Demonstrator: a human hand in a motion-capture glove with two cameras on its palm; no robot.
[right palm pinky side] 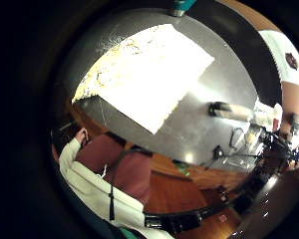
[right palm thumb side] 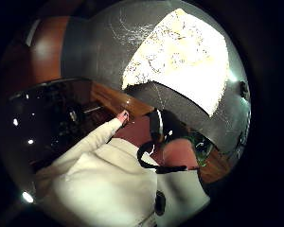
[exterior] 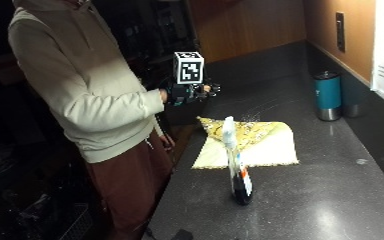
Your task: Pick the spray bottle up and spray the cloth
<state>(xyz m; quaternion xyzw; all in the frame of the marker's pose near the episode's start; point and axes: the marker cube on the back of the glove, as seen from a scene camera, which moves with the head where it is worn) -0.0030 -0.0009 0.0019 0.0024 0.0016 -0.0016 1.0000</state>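
The gloved right hand (exterior: 191, 93) is raised in the air in front of the person's chest, above the near edge of the tabletop (exterior: 312, 200) and apart from everything on it. It holds nothing; whether its fingers are straight or curled cannot be told, since the hand is small and partly hidden in the outside view and neither palm view shows any finger. Both palm views look down from that height onto the cloth (right palm pinky side: 154, 74) and the dark surface around it, which fits a hand hovering with its palm turned toward the tabletop. The cloth, pale cream with a patterned yellow part folded over at one corner, lies flat on the tabletop just beyond and below the hand. The spray bottle (exterior: 236, 162) stands upright on the tabletop, just beside the cloth's near edge, on the side away from the hand, with its white nozzle at the top and a dark base. A teal tumbler (exterior: 328, 95) stands well apart near the wall. As for progress, the bottle is untouched, so nothing of the task looks done: the hand has yet to reach across the cloth, take up the bottle, aim it, and spray.
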